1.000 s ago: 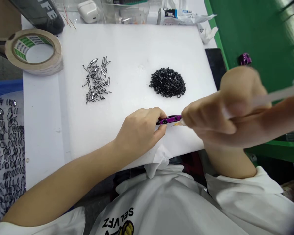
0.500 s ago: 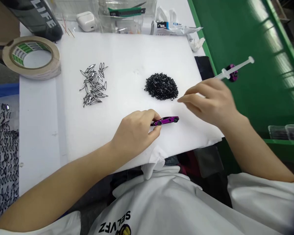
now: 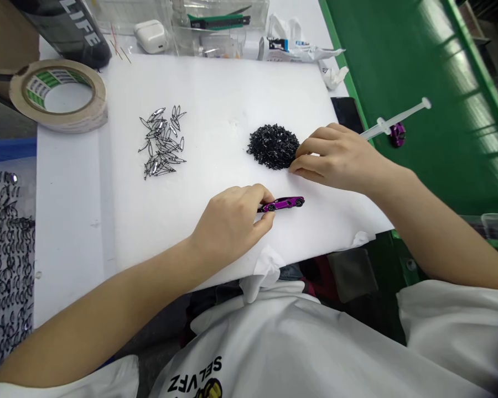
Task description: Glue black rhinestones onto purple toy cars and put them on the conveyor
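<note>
A small purple toy car (image 3: 288, 203) is pinched by its left end between the thumb and fingers of my left hand (image 3: 232, 221), just above the white mat. My right hand (image 3: 336, 157) is closed, its fingertips pressed together at the right edge of a heap of small black shiny pieces (image 3: 274, 145). From behind that hand a white syringe (image 3: 398, 119) sticks out to the upper right, its barrel running into the grip. Whether the fingertips pinch a black piece is hidden.
Thin black-outlined clear parts (image 3: 161, 143) lie left on the white mat (image 3: 211, 110). A tape roll (image 3: 102, 113), dark bottle (image 3: 81, 38), white earbud case (image 3: 149, 37), clear tray with a green cutter (image 3: 219, 21), tube (image 3: 290, 50) and phone (image 3: 347, 112) surround it. Another purple car (image 3: 397, 134) sits right.
My right hand has moved left and slightly up to the black heap. The left hand and the toy car have stayed put; the whole view has shifted slightly.
</note>
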{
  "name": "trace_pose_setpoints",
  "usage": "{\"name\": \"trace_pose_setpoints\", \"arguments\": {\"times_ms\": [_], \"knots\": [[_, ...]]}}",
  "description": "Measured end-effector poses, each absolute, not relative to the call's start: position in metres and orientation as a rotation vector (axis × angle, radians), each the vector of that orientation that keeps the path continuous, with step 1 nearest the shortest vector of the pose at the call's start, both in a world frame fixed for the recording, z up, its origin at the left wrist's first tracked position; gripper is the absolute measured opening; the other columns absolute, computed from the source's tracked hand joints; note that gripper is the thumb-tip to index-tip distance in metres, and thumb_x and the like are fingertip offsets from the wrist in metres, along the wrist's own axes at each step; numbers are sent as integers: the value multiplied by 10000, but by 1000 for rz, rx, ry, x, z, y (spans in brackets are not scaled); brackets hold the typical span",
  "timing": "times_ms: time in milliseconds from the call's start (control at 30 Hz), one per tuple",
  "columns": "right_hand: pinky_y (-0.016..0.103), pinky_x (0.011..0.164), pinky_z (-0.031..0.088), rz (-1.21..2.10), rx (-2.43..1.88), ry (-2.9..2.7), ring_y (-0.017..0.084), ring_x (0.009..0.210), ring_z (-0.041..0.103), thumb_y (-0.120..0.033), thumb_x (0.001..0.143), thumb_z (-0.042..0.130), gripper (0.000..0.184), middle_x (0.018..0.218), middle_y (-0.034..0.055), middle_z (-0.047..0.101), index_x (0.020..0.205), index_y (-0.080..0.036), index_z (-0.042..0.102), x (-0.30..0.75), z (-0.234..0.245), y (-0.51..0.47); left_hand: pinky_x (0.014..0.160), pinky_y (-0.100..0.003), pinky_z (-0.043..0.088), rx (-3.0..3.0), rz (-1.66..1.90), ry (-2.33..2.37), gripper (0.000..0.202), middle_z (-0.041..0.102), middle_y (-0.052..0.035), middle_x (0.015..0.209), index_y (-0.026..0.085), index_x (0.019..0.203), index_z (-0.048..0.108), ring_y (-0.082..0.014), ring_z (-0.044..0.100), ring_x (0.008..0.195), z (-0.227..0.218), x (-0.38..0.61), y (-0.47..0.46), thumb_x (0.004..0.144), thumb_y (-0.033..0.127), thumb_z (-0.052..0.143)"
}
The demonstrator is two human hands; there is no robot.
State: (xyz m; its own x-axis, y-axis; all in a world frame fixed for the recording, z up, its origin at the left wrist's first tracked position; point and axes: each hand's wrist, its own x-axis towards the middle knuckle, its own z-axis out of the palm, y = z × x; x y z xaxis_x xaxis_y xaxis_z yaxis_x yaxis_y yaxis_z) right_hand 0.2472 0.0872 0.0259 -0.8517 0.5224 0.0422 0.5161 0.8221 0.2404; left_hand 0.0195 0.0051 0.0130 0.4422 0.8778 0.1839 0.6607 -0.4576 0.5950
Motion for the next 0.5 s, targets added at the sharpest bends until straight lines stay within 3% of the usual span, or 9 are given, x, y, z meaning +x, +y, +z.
{"name": "trace_pose_setpoints", "arguments": {"times_ms": [167,433,500], "knots": [[331,686,395,259,900,2974,157,770,528,-307,879,454,186,828,11,636,825,-245,622,249,22,90,586,-245,410,2255,662,1290,93,620,18,666,168,853,604,-133,576,623,12,20,5,770,187,569],[317,608,404,391,1097,3322,157,682,528,-189,790,585,28,728,33,617,779,-210,569,225,32,40,583,-244,403,2249,674,1277,85,611,21,656,168,847,607,-135,576,627,12,20,5,769,188,581],[306,582,398,478,1025,3414,148,645,514,-189,757,630,86,693,18,607,806,-213,564,217,31,24,583,-245,401,2251,688,1270,80,614,20,661,164,840,604,-136,577,630,11,19,5,769,195,587]]}}
